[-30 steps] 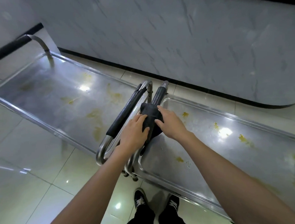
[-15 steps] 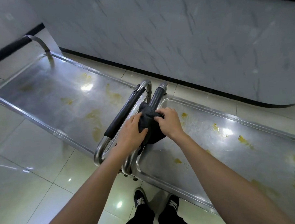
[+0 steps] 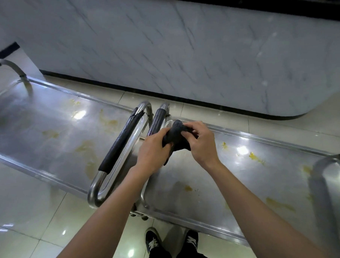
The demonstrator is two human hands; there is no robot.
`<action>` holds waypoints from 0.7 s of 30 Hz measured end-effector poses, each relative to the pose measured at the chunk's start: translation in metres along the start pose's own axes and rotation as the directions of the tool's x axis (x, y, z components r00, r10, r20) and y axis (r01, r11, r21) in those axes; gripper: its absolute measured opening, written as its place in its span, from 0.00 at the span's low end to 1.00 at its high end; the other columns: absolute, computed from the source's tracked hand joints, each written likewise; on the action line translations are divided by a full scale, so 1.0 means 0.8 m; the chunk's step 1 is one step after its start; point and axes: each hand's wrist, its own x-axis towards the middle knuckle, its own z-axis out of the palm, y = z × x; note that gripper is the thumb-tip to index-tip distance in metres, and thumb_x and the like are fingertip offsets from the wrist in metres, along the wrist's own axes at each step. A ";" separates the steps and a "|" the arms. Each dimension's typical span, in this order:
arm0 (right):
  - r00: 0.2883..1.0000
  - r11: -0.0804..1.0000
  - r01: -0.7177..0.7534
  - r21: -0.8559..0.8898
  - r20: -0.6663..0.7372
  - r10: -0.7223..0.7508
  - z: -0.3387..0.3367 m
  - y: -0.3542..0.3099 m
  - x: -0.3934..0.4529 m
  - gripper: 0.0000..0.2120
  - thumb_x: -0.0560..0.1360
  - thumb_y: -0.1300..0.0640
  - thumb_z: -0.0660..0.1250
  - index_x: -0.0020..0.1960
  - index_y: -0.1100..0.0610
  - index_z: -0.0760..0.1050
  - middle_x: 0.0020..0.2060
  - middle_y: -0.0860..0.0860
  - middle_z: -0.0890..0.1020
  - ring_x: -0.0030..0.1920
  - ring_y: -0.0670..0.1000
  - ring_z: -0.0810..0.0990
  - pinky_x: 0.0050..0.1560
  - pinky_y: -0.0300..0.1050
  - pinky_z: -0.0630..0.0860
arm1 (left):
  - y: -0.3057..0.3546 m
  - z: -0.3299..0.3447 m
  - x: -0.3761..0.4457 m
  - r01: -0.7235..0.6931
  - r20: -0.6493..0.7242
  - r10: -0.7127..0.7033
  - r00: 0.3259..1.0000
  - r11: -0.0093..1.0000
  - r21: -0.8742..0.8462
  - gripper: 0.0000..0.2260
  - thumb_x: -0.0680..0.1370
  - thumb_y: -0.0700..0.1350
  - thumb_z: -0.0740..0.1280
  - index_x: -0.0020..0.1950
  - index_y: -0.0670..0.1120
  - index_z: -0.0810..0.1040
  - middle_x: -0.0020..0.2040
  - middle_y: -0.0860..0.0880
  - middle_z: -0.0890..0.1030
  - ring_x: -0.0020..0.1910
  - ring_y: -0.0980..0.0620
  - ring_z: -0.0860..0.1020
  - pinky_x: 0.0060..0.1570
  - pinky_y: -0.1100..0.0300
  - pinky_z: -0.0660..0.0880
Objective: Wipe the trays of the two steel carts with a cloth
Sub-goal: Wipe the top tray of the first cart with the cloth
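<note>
Two steel cart trays stand end to end. The left tray and the right tray both carry yellow stains. A dark grey cloth is bunched above the near-left end of the right tray. My left hand grips the cloth's lower left part. My right hand pinches its upper right part with curled fingers. The cloth hangs clear of the padded handle of the right cart.
The left cart's black-padded handle runs beside the right cart's handle. A marble counter wall with a dark base rises behind the carts. Another steel handle curves at the right edge. My shoes stand on glossy floor tiles.
Both hands have lifted the cloth off the padded handle and moved it right, over the right tray. The view has swung to the right and upward.
</note>
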 end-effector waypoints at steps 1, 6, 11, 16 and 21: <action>1.000 1.000 0.003 -0.019 -0.023 -0.003 -0.005 0.003 -0.003 0.12 0.78 0.61 0.69 0.61 0.57 0.79 0.55 0.50 0.81 0.57 0.48 0.77 0.61 0.49 0.77 | 0.005 0.004 0.004 0.015 0.025 -0.014 1.000 0.998 -0.056 0.18 0.78 0.47 0.69 0.65 0.61 0.71 0.44 0.60 0.79 0.41 0.61 0.79 0.40 0.62 0.78; 0.987 0.976 0.042 -0.212 -0.144 -0.074 -0.023 0.028 -0.032 0.22 0.76 0.59 0.69 0.70 0.51 0.71 0.66 0.47 0.71 0.66 0.48 0.68 0.70 0.48 0.69 | 0.030 0.030 0.018 0.145 0.166 -0.090 0.982 0.925 -0.353 0.14 0.78 0.46 0.71 0.59 0.62 0.75 0.47 0.60 0.81 0.45 0.71 0.79 0.37 0.74 0.76; 0.993 0.907 0.093 -0.411 -0.023 -0.112 -0.025 0.067 -0.069 0.28 0.76 0.51 0.68 0.75 0.50 0.68 0.79 0.52 0.59 0.78 0.56 0.56 0.75 0.56 0.58 | 0.055 0.055 0.026 0.358 0.314 -0.214 0.925 0.768 -0.531 0.14 0.79 0.41 0.70 0.62 0.54 0.77 0.48 0.48 0.86 0.41 0.52 0.86 0.37 0.54 0.83; 0.978 0.835 0.187 -0.518 0.174 -0.112 -0.039 0.107 -0.088 0.34 0.77 0.39 0.62 0.79 0.49 0.60 0.81 0.51 0.49 0.80 0.57 0.44 0.75 0.66 0.55 | 0.068 0.073 0.025 0.459 0.433 -0.246 0.867 0.731 -0.504 0.15 0.80 0.39 0.67 0.65 0.52 0.75 0.52 0.45 0.84 0.47 0.46 0.85 0.45 0.50 0.84; 0.947 0.783 0.302 -0.544 0.266 -0.180 -0.049 0.136 -0.097 0.37 0.76 0.34 0.62 0.80 0.48 0.58 0.81 0.53 0.50 0.80 0.60 0.43 0.72 0.73 0.53 | 0.064 0.083 0.017 0.573 0.574 -0.241 0.782 0.641 -0.511 0.14 0.82 0.38 0.64 0.64 0.51 0.79 0.56 0.45 0.85 0.56 0.43 0.83 0.58 0.45 0.80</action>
